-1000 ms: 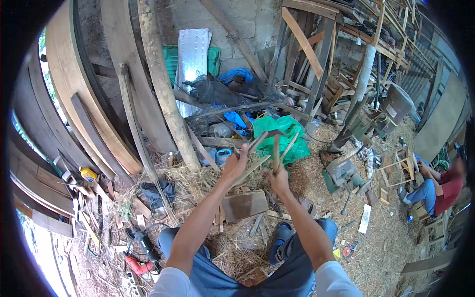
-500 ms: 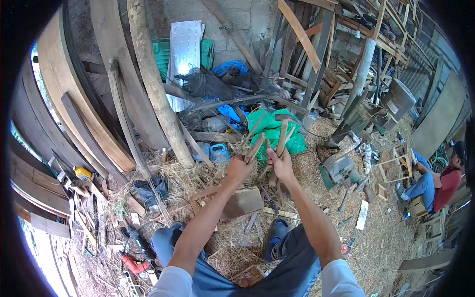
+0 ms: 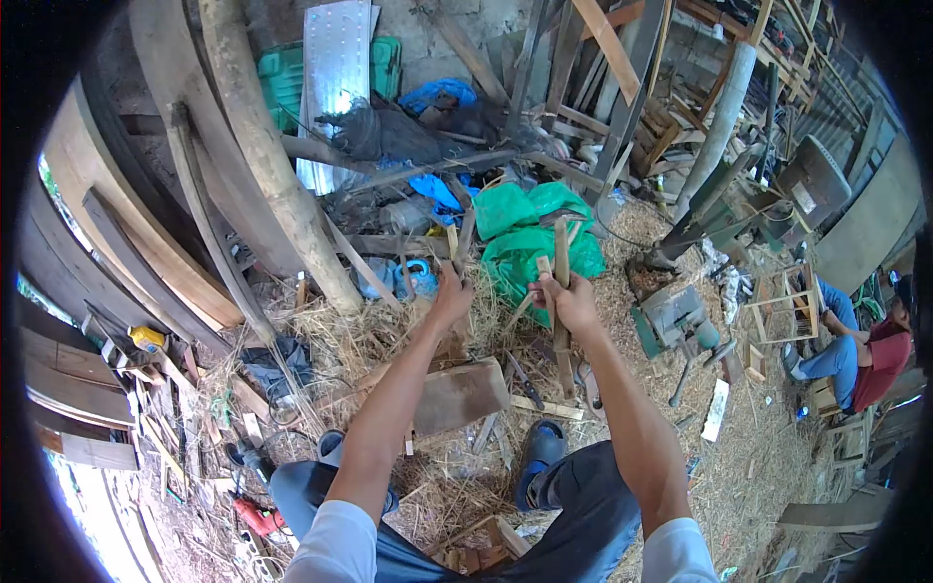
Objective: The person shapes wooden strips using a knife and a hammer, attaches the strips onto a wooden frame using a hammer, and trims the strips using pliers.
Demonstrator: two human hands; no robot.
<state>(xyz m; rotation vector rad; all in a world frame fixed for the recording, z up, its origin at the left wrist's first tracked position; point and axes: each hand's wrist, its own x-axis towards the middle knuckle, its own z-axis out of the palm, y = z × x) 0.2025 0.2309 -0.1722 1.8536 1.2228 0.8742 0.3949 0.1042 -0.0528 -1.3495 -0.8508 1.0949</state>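
Green plastic (image 3: pixel 505 209) behind, at upper centre. Just drawn farther apart near mid-frame, keeping pieces separate: gripping upright wooden bar (image 3: pixel 562 340) and pale offcut (image 3: pixel 543 264) in right hand (image 3: pixel 575 303), short stick (image 3: pixel 453 241) in left hand (image 3: pixel 450 299).

Your green bag (image 3: pixel 559 255) is crinkled, glossy plastic; the block (image 3: pixel 461 396) is matt wood; the upright sheet (image 3: pixel 335 83) is shiny metal.

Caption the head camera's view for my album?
Left hand and right hand grip pieces of wood above a straw-strewn floor, near green plastic.
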